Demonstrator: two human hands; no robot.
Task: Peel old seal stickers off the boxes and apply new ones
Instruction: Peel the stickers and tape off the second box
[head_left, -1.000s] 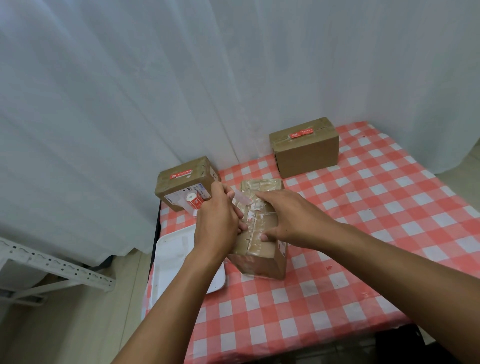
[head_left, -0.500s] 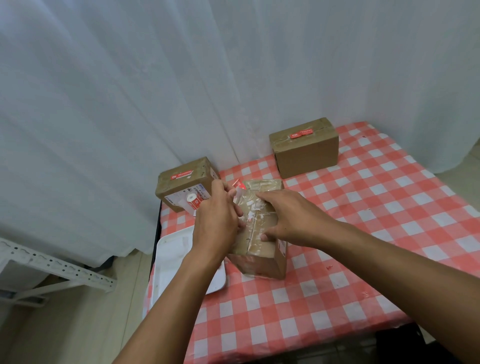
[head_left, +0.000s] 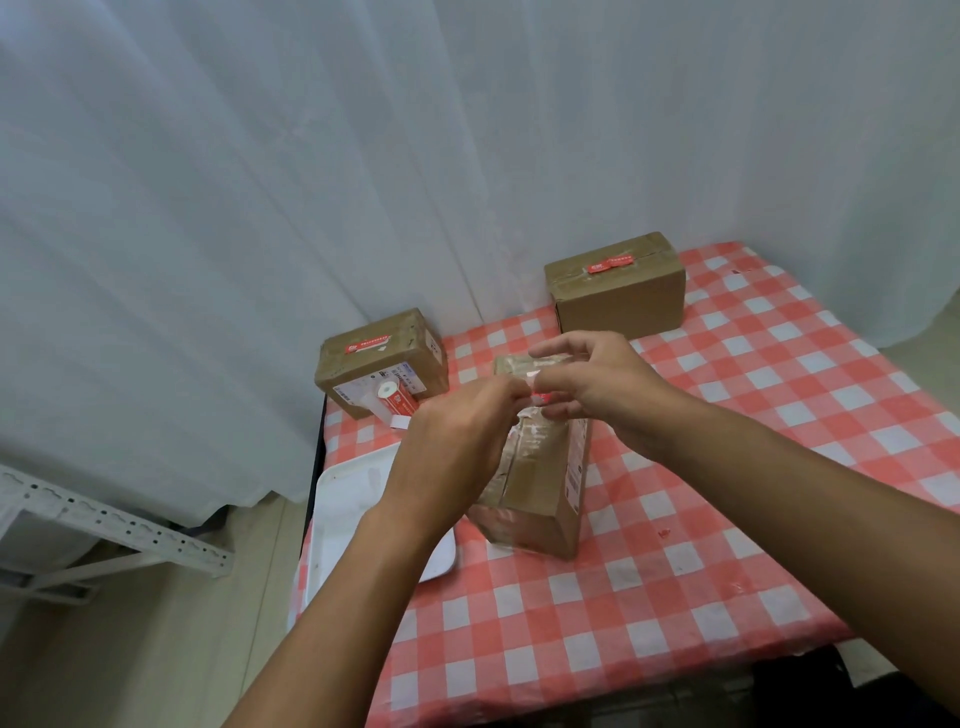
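Observation:
A taped cardboard box (head_left: 540, 483) stands in front of me on the checked tablecloth. Above its top, my left hand (head_left: 457, 447) and my right hand (head_left: 597, 384) meet and pinch a small red and white seal sticker (head_left: 535, 392) between their fingertips. The sticker is partly hidden by the fingers and blurred. My right hand's other fingers are spread above the box's far end. A roll of red stickers (head_left: 392, 397) lies against the left box (head_left: 379, 358), which carries a red seal on top.
A second sealed box (head_left: 618, 286) stands at the back right near the white curtain. A white tray (head_left: 343, 514) lies at the table's left edge, partly under my left arm. A white metal rack (head_left: 104, 525) is on the floor at left.
My right hand has lifted off the box top and joined my left hand at the sticker. Both hands have risen a little above the box.

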